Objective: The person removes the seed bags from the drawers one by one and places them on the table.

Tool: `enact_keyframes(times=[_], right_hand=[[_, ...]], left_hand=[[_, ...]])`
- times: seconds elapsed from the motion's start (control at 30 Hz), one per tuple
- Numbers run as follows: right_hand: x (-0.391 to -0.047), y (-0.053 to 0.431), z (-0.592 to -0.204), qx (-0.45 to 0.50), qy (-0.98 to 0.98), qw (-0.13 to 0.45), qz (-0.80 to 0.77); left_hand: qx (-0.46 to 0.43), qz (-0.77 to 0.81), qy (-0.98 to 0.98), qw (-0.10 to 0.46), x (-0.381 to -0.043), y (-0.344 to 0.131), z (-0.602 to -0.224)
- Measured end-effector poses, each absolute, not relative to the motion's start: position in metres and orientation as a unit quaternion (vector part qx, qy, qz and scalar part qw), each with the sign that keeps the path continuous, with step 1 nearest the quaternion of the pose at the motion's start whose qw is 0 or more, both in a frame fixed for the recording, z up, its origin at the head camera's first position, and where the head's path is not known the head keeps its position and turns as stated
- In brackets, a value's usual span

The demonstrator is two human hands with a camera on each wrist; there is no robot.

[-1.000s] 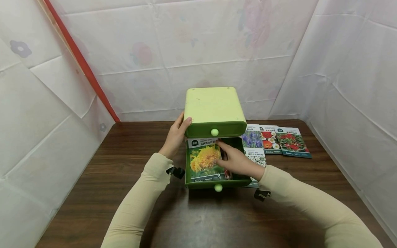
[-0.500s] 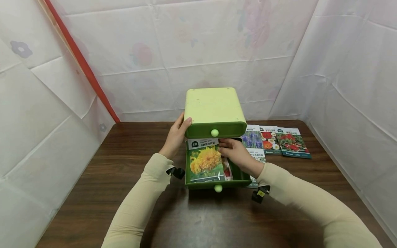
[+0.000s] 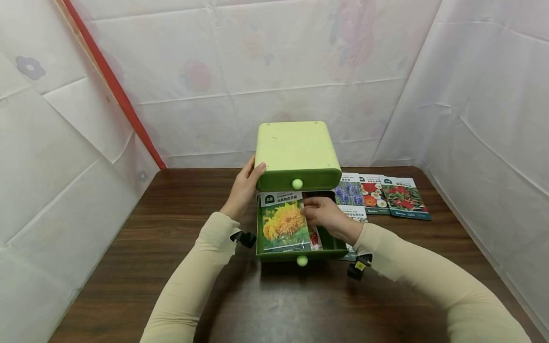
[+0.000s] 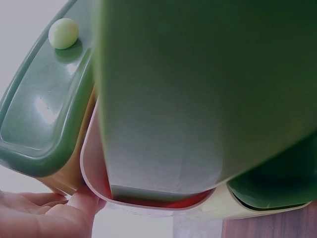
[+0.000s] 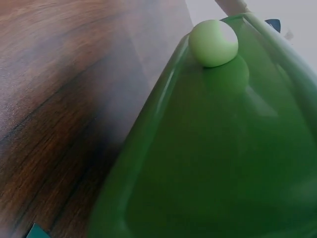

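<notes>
A pale-yellow drawer box point(image 3: 296, 145) with green fronts stands near the table's back. My left hand point(image 3: 242, 188) holds its upper left side, thumb at the front corner; its fingers point(image 4: 81, 203) also show in the left wrist view. Below the top drawer, a green drawer point(image 3: 302, 255) is pulled out. A seed packet with yellow flowers point(image 3: 283, 224) lies face up in it, partly over a reddish packet point(image 3: 315, 237). My right hand point(image 3: 328, 216) reaches into the drawer, its bent fingers pinching the yellow-flower packet's right edge. The right wrist view shows mainly the drawer front point(image 5: 223, 148).
Right of the box, flower seed packets lie on the dark wooden table point(image 3: 274, 305): purple point(image 3: 348, 193), red-and-white point(image 3: 374, 195), red point(image 3: 403, 197) and a white-flower one point(image 3: 353, 214) partly behind my right arm. Patterned sheets point(image 3: 240, 85) hang behind.
My right hand has slid off the yellow-flower packet's face to its right edge, its fingers now more bent. More of the reddish packet shows. The left hand and box have stayed put.
</notes>
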State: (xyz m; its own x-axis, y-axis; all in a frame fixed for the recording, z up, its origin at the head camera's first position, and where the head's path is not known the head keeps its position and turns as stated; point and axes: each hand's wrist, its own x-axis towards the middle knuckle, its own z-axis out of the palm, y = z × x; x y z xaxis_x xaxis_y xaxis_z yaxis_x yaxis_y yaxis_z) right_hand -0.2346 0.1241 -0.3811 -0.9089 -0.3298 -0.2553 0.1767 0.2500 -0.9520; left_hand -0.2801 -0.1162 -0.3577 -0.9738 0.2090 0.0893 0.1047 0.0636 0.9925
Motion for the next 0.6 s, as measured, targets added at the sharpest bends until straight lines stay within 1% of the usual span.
enact_keyframes(times=[0.2,0.4,0.6], right_hand=[[-0.2331,0.1194,-0.3816,-0.033,0.783,0.226,-0.578],[-0.2308,0.1164,-0.3825,-0.044,0.788,0.24,-0.565],[-0.2307,0.1166,-0.3824,-0.053,0.799,0.222,-0.556]], left_hand=[[0.099,0.681,0.725,0.043,-0.2805,-0.1161,-0.357],[0.102,0.682,0.723,0.042,-0.2797,-0.1162,-0.3564],[0.108,0.681,0.723,0.039,-0.2793,-0.1157,-0.3568]])
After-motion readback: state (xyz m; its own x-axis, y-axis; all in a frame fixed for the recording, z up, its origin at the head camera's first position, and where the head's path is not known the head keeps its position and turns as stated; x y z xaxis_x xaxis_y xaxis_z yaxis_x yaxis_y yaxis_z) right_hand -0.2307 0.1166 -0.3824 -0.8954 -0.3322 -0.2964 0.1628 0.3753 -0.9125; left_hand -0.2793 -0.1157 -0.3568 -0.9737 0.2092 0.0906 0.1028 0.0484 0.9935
